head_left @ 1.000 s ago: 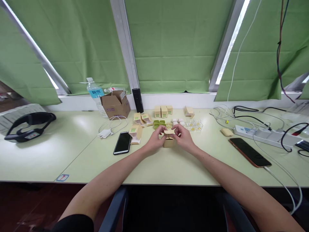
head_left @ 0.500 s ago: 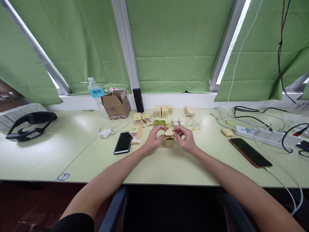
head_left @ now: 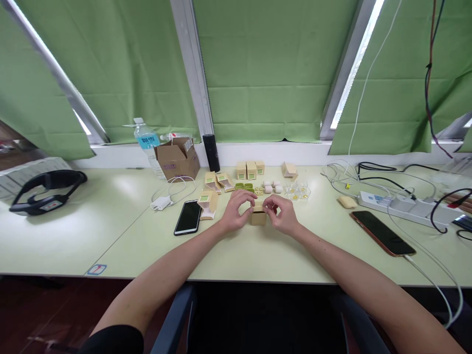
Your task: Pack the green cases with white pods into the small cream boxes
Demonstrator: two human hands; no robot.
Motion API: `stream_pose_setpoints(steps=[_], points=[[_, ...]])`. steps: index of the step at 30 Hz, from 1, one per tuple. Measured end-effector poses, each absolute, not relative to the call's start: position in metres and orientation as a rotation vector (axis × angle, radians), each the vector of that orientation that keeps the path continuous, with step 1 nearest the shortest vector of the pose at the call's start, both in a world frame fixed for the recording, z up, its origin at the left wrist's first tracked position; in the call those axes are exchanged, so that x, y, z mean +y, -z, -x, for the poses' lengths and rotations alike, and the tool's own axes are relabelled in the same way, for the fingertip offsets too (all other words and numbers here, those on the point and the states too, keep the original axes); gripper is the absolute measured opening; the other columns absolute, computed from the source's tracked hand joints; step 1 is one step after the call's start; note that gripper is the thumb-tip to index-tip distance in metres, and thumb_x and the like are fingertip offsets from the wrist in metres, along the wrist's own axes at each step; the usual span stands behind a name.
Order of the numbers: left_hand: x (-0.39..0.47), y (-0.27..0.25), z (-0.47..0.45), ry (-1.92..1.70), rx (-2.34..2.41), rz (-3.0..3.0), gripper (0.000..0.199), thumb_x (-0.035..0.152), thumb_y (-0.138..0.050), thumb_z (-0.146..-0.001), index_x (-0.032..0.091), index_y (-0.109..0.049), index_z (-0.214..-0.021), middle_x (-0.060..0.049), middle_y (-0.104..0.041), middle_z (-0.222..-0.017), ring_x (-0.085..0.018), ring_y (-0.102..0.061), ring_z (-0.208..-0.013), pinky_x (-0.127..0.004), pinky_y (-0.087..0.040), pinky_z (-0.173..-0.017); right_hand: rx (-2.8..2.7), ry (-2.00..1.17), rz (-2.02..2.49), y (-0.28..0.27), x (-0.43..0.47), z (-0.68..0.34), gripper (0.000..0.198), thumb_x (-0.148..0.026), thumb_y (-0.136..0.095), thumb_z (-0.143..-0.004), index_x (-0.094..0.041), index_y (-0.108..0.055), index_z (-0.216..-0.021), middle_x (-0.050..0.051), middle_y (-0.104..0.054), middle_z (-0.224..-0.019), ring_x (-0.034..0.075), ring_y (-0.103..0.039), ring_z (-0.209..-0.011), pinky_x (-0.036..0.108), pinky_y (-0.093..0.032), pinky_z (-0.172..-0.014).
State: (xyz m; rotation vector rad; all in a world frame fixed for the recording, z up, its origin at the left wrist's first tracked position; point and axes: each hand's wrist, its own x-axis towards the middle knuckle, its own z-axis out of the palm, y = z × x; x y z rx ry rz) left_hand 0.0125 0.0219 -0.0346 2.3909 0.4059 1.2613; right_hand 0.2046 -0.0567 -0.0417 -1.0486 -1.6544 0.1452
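A small brown cardboard box [head_left: 258,218] stands upright on the table between my hands, its top flap partly folded over with a dark gap under it. My left hand [head_left: 238,211] pinches the flap's left end between thumb and fingers. At the right end, my right hand [head_left: 282,214] grips the same flap with curled fingers. Just behind lie green containers [head_left: 244,187], small yellowish pieces [head_left: 259,191], white-pink cylinders [head_left: 273,187] and clear cups with yellow bottoms [head_left: 297,191]. The box's inside is hidden.
Closed small boxes [head_left: 250,170] stand behind; unfolded boxes [head_left: 208,204] lie left beside a phone [head_left: 188,218]. Farther left are a large carton [head_left: 177,160], a charger [head_left: 161,203] and a headset [head_left: 47,191]. To the right are another phone [head_left: 382,233] and a power strip [head_left: 401,206] with cables.
The box's top flap has come down and forward over the opening. Both hands have closed in slightly on its ends.
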Motion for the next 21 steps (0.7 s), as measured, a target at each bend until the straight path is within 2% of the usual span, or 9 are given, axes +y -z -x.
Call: stream_pose_setpoints(steps=[13, 21], points=[[0.0198, 0.0339, -0.0137, -1.272, 0.4, -2.465, 0.004, 0.025, -0.058, -0.086, 0.024, -0.061, -0.084, -0.008, -0.073, -0.099, -0.028, -0.059, -0.104, -0.048, -0.044, -0.1, -1.711, -0.091, 1.1, 0.0408, -0.0575, -0.205, 0.009, -0.015, -0.059, -0.08, -0.023, -0.06, -0.076, 0.0, -0.057, -0.066, 0.016, -0.051, -0.06, 0.028, -0.041, -0.055], [0.0182, 0.0331, -0.0135, -1.279, 0.407, -2.513, 0.005, 0.023, -0.057, -0.085, 0.024, -0.06, -0.082, -0.008, -0.069, -0.091, -0.027, -0.057, -0.099, -0.047, -0.045, -0.097, -1.733, -0.056, 1.08, 0.0401, -0.0574, -0.2059, 0.011, -0.013, -0.058, -0.079, -0.023, -0.059, -0.075, -0.001, -0.056, -0.065, 0.015, -0.05, -0.059, 0.028, -0.039, -0.055]])
